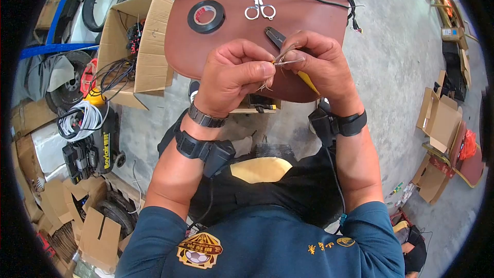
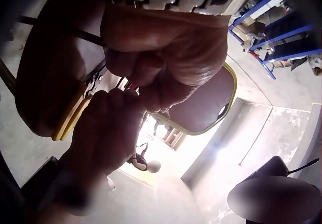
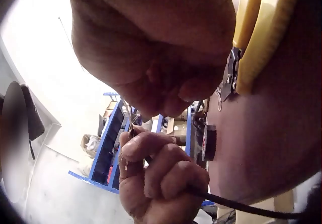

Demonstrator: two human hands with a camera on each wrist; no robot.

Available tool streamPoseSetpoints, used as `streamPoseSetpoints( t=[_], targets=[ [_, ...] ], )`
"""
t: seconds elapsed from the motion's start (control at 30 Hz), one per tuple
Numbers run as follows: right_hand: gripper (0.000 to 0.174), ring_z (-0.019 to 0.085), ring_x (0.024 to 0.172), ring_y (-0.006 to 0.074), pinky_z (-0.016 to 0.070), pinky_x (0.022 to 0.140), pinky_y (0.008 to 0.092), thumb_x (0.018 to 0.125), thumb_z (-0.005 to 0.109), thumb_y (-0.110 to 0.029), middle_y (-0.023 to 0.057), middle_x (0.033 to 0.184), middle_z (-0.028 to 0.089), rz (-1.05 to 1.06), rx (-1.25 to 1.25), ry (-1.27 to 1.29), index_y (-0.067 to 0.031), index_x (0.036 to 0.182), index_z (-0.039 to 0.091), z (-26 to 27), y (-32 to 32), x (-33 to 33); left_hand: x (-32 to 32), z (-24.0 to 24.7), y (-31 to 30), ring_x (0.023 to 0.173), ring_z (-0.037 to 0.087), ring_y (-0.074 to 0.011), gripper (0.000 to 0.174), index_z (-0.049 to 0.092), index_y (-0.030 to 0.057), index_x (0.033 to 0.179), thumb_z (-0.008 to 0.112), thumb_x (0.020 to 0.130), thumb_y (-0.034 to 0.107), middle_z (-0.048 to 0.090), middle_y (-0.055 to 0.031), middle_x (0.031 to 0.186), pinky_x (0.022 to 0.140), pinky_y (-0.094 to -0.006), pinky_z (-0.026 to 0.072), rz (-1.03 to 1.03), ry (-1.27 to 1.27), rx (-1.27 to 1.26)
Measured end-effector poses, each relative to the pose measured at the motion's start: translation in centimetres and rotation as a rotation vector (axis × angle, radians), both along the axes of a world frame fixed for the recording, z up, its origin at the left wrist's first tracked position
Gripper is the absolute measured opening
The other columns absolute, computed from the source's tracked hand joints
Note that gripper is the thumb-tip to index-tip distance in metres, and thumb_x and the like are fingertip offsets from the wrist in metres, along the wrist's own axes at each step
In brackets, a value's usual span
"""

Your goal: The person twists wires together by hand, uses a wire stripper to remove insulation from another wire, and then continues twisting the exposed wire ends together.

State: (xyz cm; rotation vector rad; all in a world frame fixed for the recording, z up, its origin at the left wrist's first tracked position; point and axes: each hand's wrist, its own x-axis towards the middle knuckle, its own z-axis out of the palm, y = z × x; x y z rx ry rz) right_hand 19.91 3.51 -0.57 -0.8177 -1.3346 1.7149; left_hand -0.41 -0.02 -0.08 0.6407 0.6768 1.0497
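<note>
While working in the centre of the head view, over the lower part of the brown tabletop (image 1: 182, 46), pinching fine wire strands (image 1: 292, 62) up in the air! Gripping narrowly with the left hand (image 1: 234, 74), thumb against finger; gripping just as narrowly with the right hand (image 1: 325, 64), on the pale strands towards the right of the bundle. Leaving a coppery tuft (image 1: 265, 83) loose below the left thumb. Holding a black cable (image 3: 241, 206) in the left hand, too, judging by the right wrist view, and trailing it off to lower right. Looks like sorting or twisting bare strands, to judge by that double pinch; hard to tell from the dim wrist views whether joining two bundles or parting one. Now, for the next move: probably calls for holding steady on the left and rolling gently on the right, catching every stray end. Note, upper left of the hands, a roll of black tape (image 1: 219, 18); near top centre, small silver scissors (image 1: 257, 3); by the right hand, partly hidden, a yellow-handled tool (image 1: 309, 82). Seems too soon for taping, before gathering those splayed ends.
</note>
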Motion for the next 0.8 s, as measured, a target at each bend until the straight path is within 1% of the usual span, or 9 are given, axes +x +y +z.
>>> streamPoseSetpoints(
  t=[0.07,0.17,0.27,0.37,0.47,0.57,0.67,0.8],
  targets=[
    [0.01,0.06,0.08,0.0082,0.0486,0.073,0.0231,0.087,0.065,-0.005,0.002,0.085,0.067,0.008,-0.021,0.014,0.002,0.094,0.066,-0.1,0.1,0.3,0.0,-0.1,0.0,0.059,0.058,-0.0089,0.012,0.064,-0.0028,0.095,0.068,0.084,0.001,0.065,-0.0102,0.074,0.047,-0.0174,0.0388,-0.015,0.015,-0.001],
    [0.011,0.059,0.077,0.008,0.0481,0.07,0.0226,0.087,0.066,-0.006,0.0026,0.084,0.067,0.076,-0.146,0.088,0.0015,0.095,0.067,-0.1,0.3,0.7,-0.2,0.6,0.0,0.06,0.059,-0.0096,0.011,0.064,-0.0026,0.095,0.068,0.085,0.001,0.064,-0.0089,0.073,0.048,-0.0174,0.0394,-0.052,0.031,-0.023],
    [0.009,0.054,0.072,0.0118,0.0438,0.066,0.0236,0.088,0.063,-0.005,0.0065,0.084,0.06,0.08,-0.219,0.063,0.004,0.09,0.062,0.3,0.3,0.7,-0.1,0.3,0.0,0.06,0.059,-0.01,0.01,0.064,-0.0024,0.094,0.067,0.085,0.001,0.064,-0.0084,0.073,0.049,-0.0171,0.0405,-0.044,0.049,-0.001],
    [0.012,0.056,0.073,0.012,0.0455,0.068,0.0242,0.089,0.061,-0.006,0.0074,0.086,0.062,0.091,-0.202,0.06,0.0044,0.092,0.063,0.4,0.3,0.7,-0.4,0.3,0.1,0.061,0.06,-0.0102,0.009,0.064,-0.0022,0.093,0.067,0.085,0.001,0.064,-0.008,0.072,0.051,-0.0179,0.0429,-0.072,0.029,0.006],
    [0.017,0.058,0.073,0.0084,0.0473,0.066,0.0225,0.091,0.063,-0.013,0.003,0.083,0.066,0.031,-0.302,0.111,0.0023,0.097,0.067,1.2,0.3,0.6,-0.2,0.6,0.0,0.062,0.06,-0.0105,0.01,0.064,-0.0023,0.093,0.068,0.084,0.0,0.065,-0.0079,0.073,0.053,-0.0195,0.0459,-0.026,0.094,0.009],
    [0.018,0.058,0.072,0.0085,0.0471,0.066,0.0223,0.091,0.062,-0.014,0.0027,0.081,0.065,0.064,-0.329,0.071,0.002,0.096,0.068,1.6,0.4,0.8,-0.1,0.6,-0.1,0.062,0.062,-0.0118,0.012,0.063,-0.0016,0.093,0.067,0.082,-0.001,0.066,-0.0081,0.075,0.052,-0.0192,0.0434,-0.034,0.142,0.004],
    [0.016,0.058,0.072,0.0081,0.0471,0.067,0.0222,0.09,0.062,-0.012,0.0023,0.078,0.065,0.168,-0.208,-0.108,0.0017,0.093,0.069,1.7,0.5,0.8,0.0,0.7,-0.1,0.064,0.062,-0.0119,0.011,0.063,-0.0015,0.092,0.068,0.082,0.0,0.066,-0.0074,0.075,0.055,-0.0206,0.0454,-0.035,0.149,0.027],
    [0.015,0.058,0.071,0.0074,0.0467,0.067,0.0221,0.087,0.062,-0.011,0.0012,0.075,0.063,0.196,-0.208,-0.137,0.0014,0.09,0.069,2.0,0.4,0.7,0.0,0.8,-0.1,0.064,0.062,-0.0119,0.011,0.064,-0.0013,0.091,0.069,0.082,0.001,0.066,-0.0072,0.075,0.057,-0.0219,0.0468,-0.056,0.191,0.029]
  ],
)
